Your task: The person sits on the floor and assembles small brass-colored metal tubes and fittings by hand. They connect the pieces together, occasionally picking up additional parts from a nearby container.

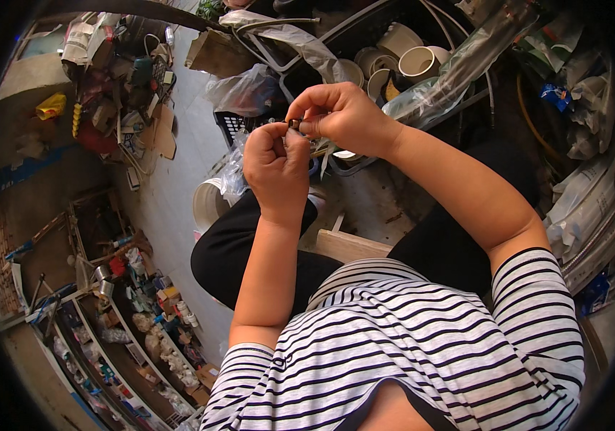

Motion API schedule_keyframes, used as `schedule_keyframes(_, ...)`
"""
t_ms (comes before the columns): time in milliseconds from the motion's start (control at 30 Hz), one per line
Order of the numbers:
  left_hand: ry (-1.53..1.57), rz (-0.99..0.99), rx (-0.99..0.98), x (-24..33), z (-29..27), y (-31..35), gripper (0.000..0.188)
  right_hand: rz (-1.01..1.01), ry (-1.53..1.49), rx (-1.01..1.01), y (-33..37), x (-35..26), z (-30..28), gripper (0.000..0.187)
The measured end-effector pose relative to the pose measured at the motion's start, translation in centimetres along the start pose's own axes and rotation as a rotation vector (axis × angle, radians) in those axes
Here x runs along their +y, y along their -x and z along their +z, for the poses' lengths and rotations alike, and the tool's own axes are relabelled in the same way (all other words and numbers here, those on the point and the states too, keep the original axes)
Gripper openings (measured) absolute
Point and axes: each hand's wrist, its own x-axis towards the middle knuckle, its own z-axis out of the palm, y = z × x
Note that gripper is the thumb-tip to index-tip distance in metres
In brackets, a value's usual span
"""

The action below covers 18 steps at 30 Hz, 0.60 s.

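Note:
My left hand [276, 169] and my right hand [347, 118] meet in front of me, fingertips almost touching. Between them is a small dark ring-shaped piece [294, 123], pinched by the thumb and forefinger of each hand. It is too small to tell its kind. Both hands are closed, the other fingers curled in. Just beyond them lies a clear plastic bag [250, 92] on a black basket [233, 125] with slotted sides. Below my left wrist, a white bucket [210, 205] stands beside my knee.
Several cream plastic pipe fittings [418, 63] sit in a dark crate at the far side. A long plastic-wrapped bundle [458, 72] slants across it. Wrapped hoses [587, 223] lie at the right. Shelves [128, 337] of small goods line the left. A wooden board [350, 246] is between my legs.

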Motion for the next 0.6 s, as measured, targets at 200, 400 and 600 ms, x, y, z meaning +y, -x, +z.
schedule_keyframes(200, -0.115, 0.076, 0.038, 0.0, 0.0, 0.0, 0.007, 0.03, 0.076, 0.044, -0.1, -0.1, 0.5, 0.011)
schedule_keyframes(400, -0.252, 0.211, -0.018, 0.0, -0.3, -0.6, 0.007, 0.021, 0.195, 0.178, 0.1, -0.1, 1.4, 0.009)
schedule_keyframes(600, -0.45, 0.404, -0.123, -0.1, -0.4, -1.5, 0.014, 0.109, 0.204, 0.207, -0.3, 0.9, 1.2, 0.009)
